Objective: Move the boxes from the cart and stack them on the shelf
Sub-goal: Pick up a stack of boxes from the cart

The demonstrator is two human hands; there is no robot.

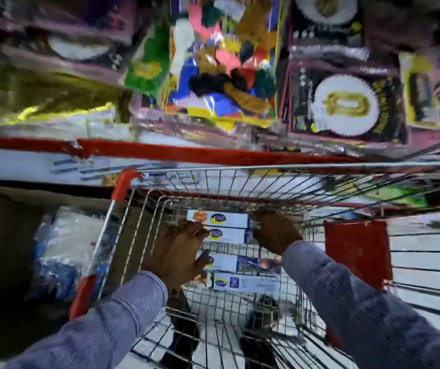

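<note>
Several long white-and-blue boxes lie in the wire shopping cart (123, 209). The two farthest boxes (227, 220) are stacked together, and both hands are on their ends. My left hand (179, 251) presses against the left end with fingers spread over the lower box (227, 235). My right hand (275, 230) curls around the right end. Two more boxes (245, 282) rest nearer to me on the cart floor. The shelf edge (160, 151), a red strip, runs across just beyond the cart.
Packets of balloons (221, 62) and party goods (344, 105) hang above the shelf. A red flap (357, 251) hangs at the cart's right side. Plastic-wrapped goods (61, 246) sit left of the cart. My shoes (261, 315) show through the cart floor.
</note>
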